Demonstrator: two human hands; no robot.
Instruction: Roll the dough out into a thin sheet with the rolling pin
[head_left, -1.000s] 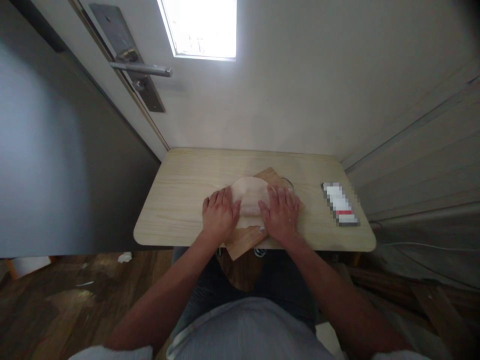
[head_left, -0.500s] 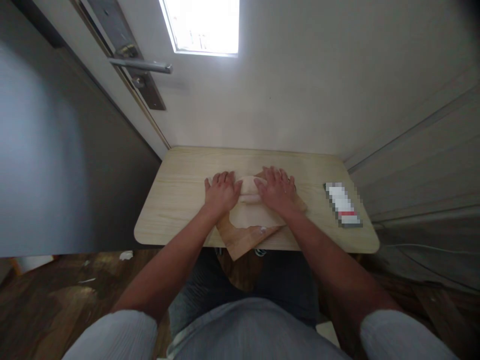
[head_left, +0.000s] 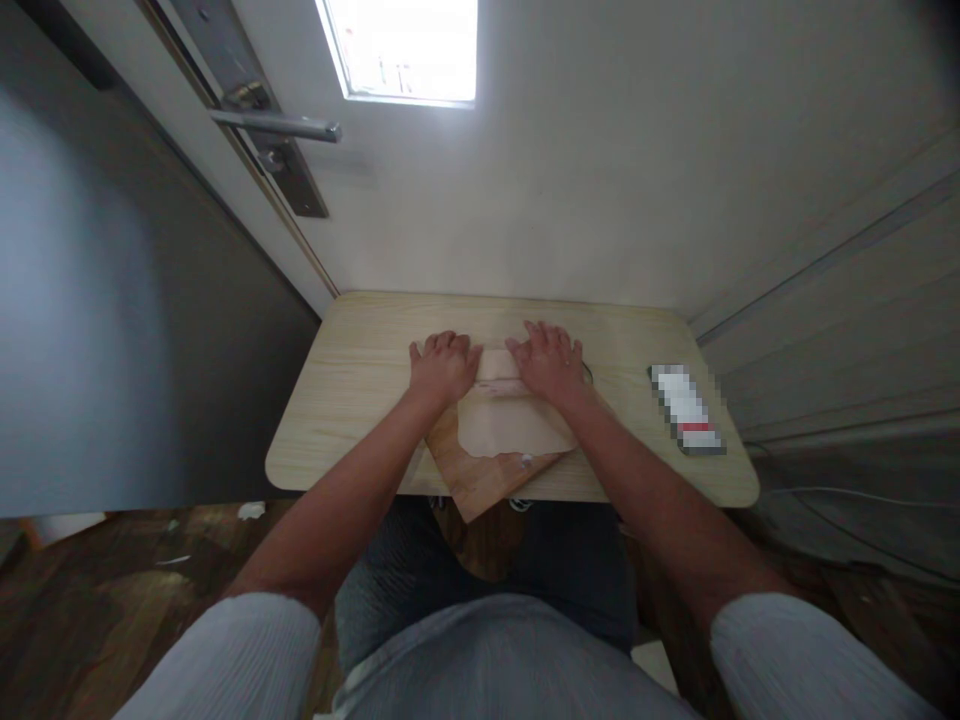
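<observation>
A pale sheet with a wavy near edge, which looks like rolled-out dough (head_left: 514, 428), lies on a wooden board (head_left: 470, 487) set at an angle. Across its far part runs a thicker pale band, perhaps a roll of the same stuff; whether a rolling pin is inside I cannot tell. My left hand (head_left: 444, 366) presses palm down on the band's left end, fingers spread forward. On the right end rests my right hand (head_left: 550, 362), also palm down with fingers apart. Both thumbs point inward, and the band's ends are hidden under the hands.
The small light wood table (head_left: 337, 400) stands against a white door with a lever handle (head_left: 277, 125). A phone-like object, blurred out (head_left: 686, 410), lies at the table's right. A small white bit (head_left: 526, 461) sits on the board. A thin dark loop (head_left: 588, 373) shows beside my right hand.
Both hands have shifted slightly forward, away from me. The band between them looks flatter and less rounded than before. The board and sheet have stayed nearly in place.
</observation>
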